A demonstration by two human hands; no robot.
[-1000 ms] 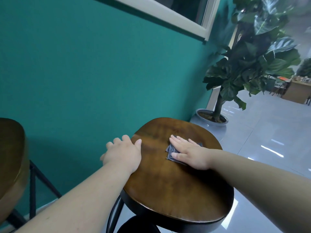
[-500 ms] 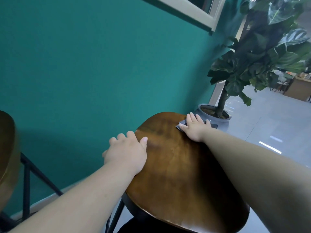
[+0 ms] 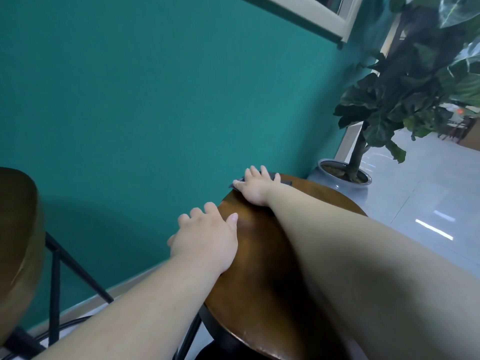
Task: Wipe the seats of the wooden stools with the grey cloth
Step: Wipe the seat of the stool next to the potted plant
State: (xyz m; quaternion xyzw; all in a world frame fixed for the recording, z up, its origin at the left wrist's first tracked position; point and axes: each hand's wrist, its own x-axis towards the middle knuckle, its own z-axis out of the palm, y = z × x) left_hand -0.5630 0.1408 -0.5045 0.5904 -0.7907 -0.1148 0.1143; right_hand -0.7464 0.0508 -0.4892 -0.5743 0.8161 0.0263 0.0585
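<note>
Pressing grey cloth (image 3: 285,181) to stool (image 3: 259,268), right hand (image 3: 255,189) lies flat.

Right arm stretched forward, right hand (image 3: 255,189) flat, fingers spread — left hand (image 3: 205,240) palm-down, fingers curled
</note>
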